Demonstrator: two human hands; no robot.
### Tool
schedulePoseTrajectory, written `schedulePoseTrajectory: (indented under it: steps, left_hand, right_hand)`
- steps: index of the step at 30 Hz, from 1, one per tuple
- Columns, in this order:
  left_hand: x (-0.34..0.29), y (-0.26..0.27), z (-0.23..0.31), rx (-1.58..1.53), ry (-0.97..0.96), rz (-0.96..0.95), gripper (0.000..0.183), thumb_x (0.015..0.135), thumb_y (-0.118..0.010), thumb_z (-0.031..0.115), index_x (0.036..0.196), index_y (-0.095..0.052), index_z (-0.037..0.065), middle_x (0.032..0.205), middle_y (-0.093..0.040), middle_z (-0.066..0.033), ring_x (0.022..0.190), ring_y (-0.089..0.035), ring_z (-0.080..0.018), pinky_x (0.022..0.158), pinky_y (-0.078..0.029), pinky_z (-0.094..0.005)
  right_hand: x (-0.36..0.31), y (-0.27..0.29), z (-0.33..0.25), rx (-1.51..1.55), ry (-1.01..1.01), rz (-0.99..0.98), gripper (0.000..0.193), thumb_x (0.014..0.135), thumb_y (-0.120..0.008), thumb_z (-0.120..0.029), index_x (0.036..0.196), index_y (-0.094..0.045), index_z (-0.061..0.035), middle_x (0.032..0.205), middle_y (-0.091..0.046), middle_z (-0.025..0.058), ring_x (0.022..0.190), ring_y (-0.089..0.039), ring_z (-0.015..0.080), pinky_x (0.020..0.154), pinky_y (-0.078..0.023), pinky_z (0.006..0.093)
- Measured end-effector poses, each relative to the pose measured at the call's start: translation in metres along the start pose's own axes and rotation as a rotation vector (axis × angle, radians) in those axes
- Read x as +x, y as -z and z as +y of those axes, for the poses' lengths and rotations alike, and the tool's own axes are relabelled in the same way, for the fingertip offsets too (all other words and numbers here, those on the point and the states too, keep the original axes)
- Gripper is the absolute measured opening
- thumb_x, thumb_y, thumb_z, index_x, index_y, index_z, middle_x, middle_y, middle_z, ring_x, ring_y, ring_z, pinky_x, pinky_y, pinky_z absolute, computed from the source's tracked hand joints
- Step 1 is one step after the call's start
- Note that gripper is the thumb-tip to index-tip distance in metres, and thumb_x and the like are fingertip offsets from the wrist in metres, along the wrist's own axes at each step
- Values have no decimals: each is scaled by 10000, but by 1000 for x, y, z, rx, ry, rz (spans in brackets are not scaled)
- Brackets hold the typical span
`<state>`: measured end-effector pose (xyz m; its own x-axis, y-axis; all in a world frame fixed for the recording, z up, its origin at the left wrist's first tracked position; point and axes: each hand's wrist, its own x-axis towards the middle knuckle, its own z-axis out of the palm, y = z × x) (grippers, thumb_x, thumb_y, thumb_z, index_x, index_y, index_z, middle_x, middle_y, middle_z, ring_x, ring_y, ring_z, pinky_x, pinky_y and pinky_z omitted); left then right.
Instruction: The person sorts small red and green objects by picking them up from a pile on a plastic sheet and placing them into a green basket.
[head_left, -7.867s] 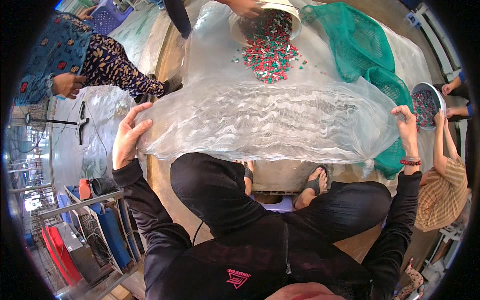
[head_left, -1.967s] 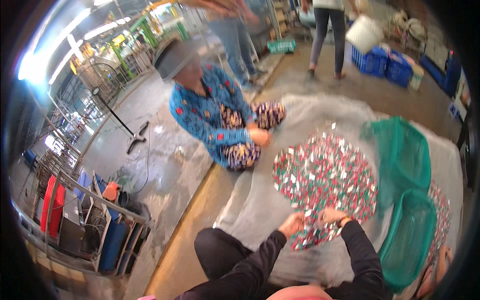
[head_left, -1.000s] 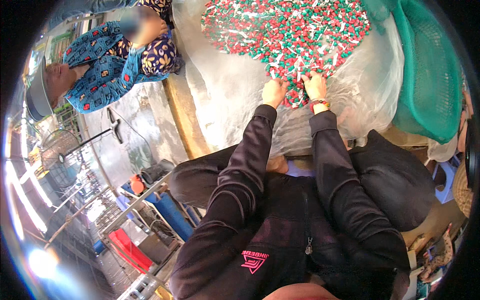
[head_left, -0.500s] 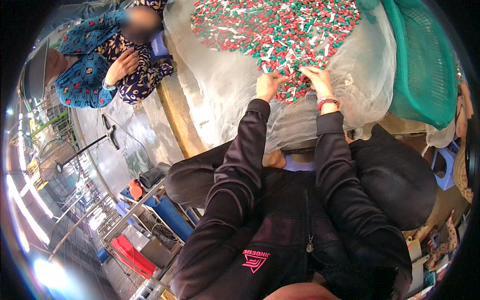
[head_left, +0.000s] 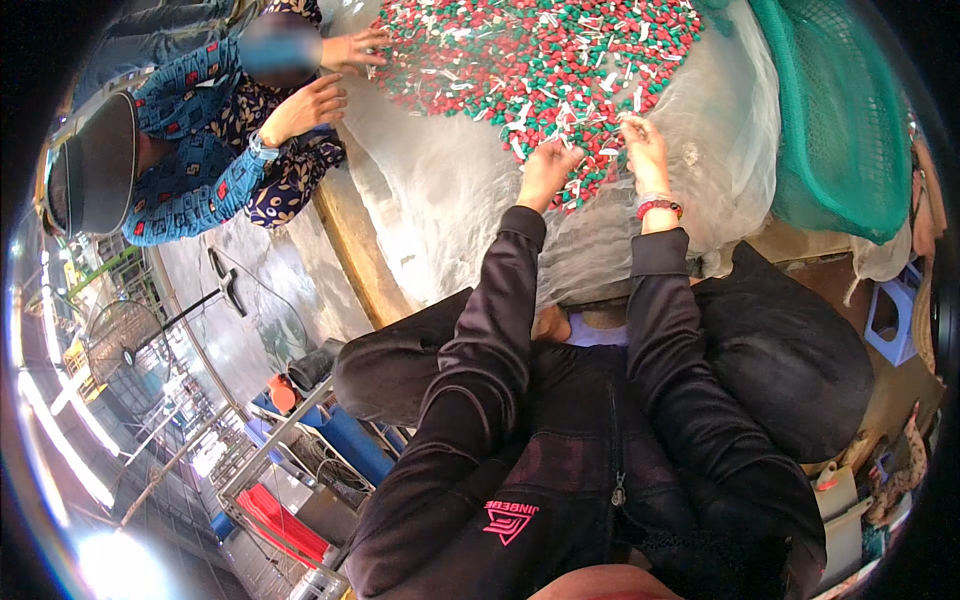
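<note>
"Where is the pile of pieces [head_left: 600, 65]?"

"It lies on the sheet [head_left: 440, 190], in the upper middle of the frame."

"And at its lower end?"

"There the left hand [head_left: 548, 172] is at its left side, the right hand [head_left: 646, 156] at its right side."

"The other things?"

"The basket [head_left: 845, 130] is in the upper right, the stool [head_left: 892, 315] below it, and the co-worker [head_left: 185, 212] in the upper left."

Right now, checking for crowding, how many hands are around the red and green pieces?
4: the wearer's left hand and right hand at the near end, a co-worker's hand by the left edge, another hand below. More may be hidden.
</note>
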<state>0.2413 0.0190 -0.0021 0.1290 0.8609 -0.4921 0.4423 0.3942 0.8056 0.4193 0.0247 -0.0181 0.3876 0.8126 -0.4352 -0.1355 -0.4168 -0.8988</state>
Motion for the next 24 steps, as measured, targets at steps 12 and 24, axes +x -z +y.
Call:
schedulePoseTrajectory:
  steps: [12, 24]
  left_hand:
    - [5, 5, 2, 555, 11, 227, 338, 744, -671, 370, 848, -595, 58, 776, -641, -177, 763, -633, -346, 666, -488, -448]
    - [4, 27, -10, -224, 102, 211, 183, 793, -501, 222, 710, -576, 77, 788, -626, -130, 791, -625, -306, 634, -491, -394]
  right_hand:
    - [-6, -14, 10, -984, 116, -34, 341, 770, -555, -120, 1105, -509, -84, 867, -639, 188, 842, -619, 372, 710, -474, 488]
    - [12, -11, -22, -391, -52, -378, 348, 760, -701, -356, 668, -585, -41, 569, -540, 67, 473, -476, 221, 482, -383, 352]
